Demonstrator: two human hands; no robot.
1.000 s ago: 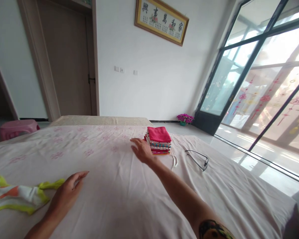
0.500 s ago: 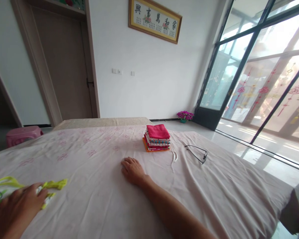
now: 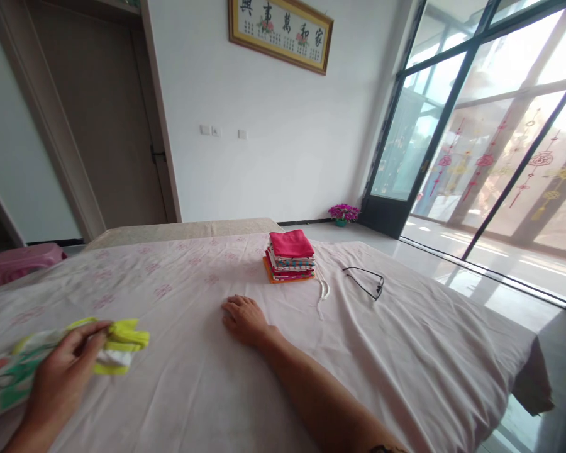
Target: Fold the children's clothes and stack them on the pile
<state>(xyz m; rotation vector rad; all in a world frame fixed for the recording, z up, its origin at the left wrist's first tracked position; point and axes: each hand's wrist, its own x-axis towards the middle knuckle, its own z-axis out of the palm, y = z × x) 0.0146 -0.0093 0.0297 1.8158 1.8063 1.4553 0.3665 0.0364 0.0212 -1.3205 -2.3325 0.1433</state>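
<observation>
At the lower left, my left hand is closed, thumb and fingers pinching a white printed cloth garment with yellow-green trim. A bunched end of that trim sticks out past my fingertips, and the rest of the garment runs off to the left; its exact kind is hard to tell. My right hand lies palm down on the pale pink bedsheet, holding nothing, its fingers loosely stretched out. Just beyond it stands a neat stack of folded cloths, a red one on top, orange at the bottom.
White strings trail from beside the stack. Black-framed glasses lie to the right of it. Beyond the bed are a pink stool at left, a flower pot by the wall, and a glass door at right.
My left hand has lifted and moved right, pulling the garment along and now pinching it near the trim. My right hand stays on the sheet. The view has shifted slightly.
</observation>
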